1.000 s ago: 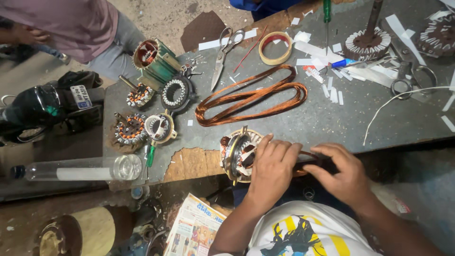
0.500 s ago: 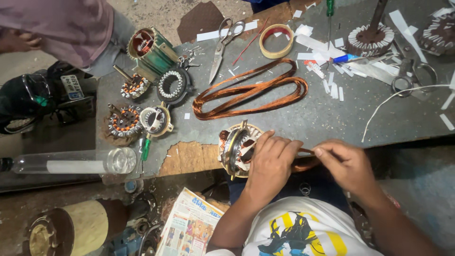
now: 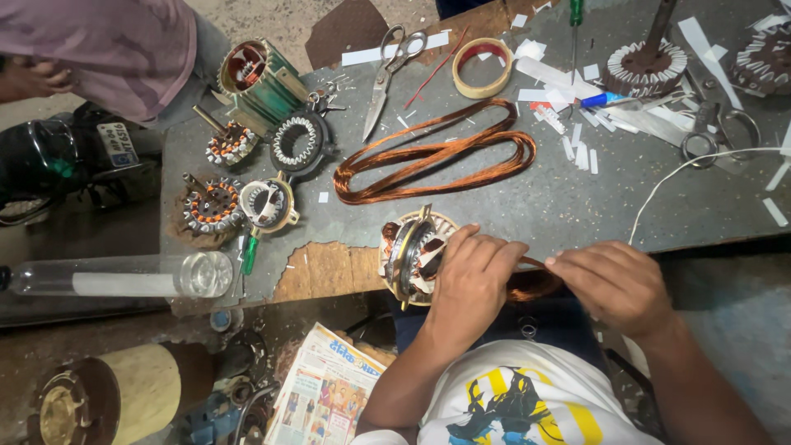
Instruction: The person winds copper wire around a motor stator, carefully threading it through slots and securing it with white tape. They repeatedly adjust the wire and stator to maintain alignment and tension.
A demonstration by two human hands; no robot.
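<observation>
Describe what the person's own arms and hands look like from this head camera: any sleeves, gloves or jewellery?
Both arms are bare from the shoulder area down; no long sleeves show. The left hand and right hand wear no gloves, and no rings, watch or bracelets can be seen. The only clothing in view is a white T-shirt with a yellow, black and blue print on the chest.

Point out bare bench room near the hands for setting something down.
Best patch: grey benchtop between the long copper wire coil and the right hand. A smaller gap lies between the coil and the round wound stator under the left hand. Crowded: paper strips upper right, motor parts left.
</observation>
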